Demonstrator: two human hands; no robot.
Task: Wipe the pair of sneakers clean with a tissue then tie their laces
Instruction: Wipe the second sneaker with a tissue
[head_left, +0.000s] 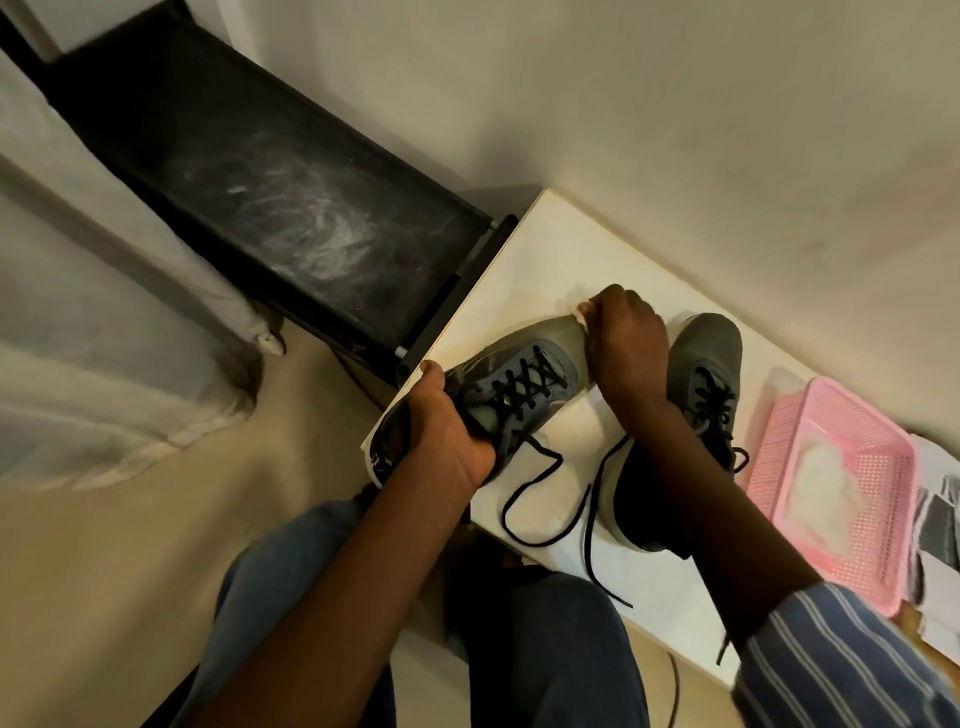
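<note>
place: home room | cues: white curtain (104, 312), dusty black rack (291, 208), pink basket (852, 467), small white table (519, 270)

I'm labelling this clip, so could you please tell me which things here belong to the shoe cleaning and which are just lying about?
In use: left sneaker, right sneaker, tissue, left hand, right hand.
Lying about: pink basket, papers, black rack.

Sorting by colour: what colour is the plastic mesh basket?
Pink: the plastic mesh basket, clearest in the head view.
</note>
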